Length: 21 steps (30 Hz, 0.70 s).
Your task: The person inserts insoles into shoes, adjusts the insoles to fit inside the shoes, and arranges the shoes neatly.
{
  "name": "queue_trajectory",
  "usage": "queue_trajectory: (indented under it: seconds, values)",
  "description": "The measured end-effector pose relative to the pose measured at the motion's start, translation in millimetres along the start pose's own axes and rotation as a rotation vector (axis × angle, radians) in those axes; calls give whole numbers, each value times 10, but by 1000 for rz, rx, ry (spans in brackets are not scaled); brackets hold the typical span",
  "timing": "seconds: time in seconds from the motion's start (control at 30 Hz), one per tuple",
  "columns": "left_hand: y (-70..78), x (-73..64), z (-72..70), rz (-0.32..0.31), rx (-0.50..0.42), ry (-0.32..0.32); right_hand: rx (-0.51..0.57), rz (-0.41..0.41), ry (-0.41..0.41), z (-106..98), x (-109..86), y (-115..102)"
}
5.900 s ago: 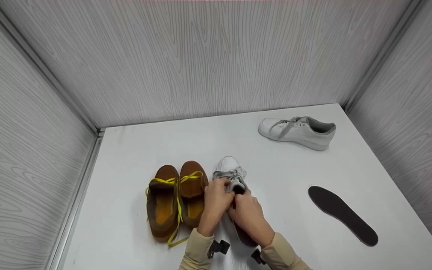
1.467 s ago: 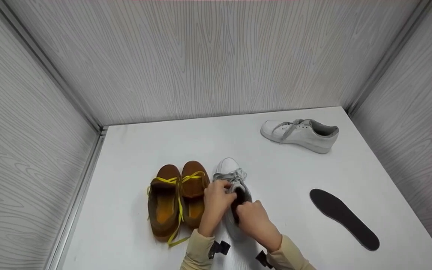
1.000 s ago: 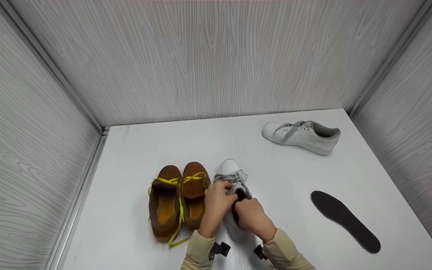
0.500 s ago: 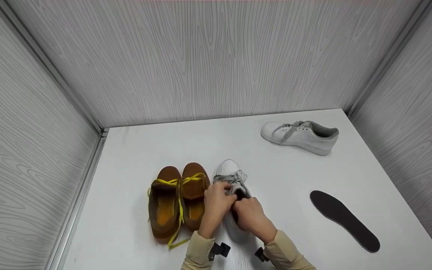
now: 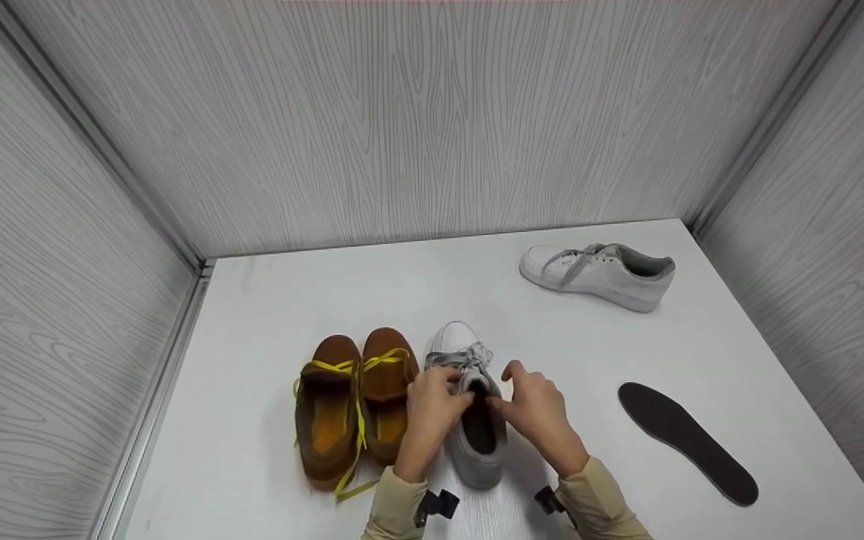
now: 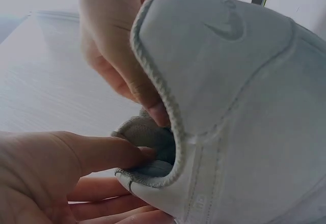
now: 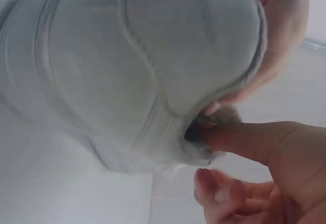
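A white sneaker with grey laces stands toe-away between the hands, a dark insole showing inside. The left hand pinches the sneaker's collar on the left. In the left wrist view, that hand's thumb dips into the opening while its fingers lie along the outside. At the right side of the collar, the right hand is spread, index finger raised. The right wrist view has its thumb in the opening and the other fingers loosely bent, apart from the upper.
Two brown moccasins with yellow laces stand close on the left. A second white sneaker lies at the back right. On the right a loose dark insole lies flat on the white table. Grained panels enclose the back and sides.
The dark insole, earlier sticking out over the sneaker's heel, now lies inside. The right hand has come up out of the shoe to the right, its fingers spreading. The left hand keeps its place.
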<state>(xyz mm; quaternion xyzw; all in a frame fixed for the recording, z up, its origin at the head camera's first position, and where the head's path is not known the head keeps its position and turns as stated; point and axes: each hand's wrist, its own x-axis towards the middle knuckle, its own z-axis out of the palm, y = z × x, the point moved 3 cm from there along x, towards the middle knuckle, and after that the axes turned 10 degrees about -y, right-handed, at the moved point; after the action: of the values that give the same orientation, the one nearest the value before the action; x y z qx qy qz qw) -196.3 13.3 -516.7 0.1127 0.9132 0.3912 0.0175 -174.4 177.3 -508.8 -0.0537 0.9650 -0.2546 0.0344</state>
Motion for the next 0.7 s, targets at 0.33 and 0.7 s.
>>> queue_trajectory:
  seconds: [0.33, 0.7]
  values:
    - [10, -134, 129, 49, 43, 71, 26, 25, -89, 172, 93, 81]
    - [-68, -313, 410, 102, 101, 327, 105, -10, -35, 502, 53, 193]
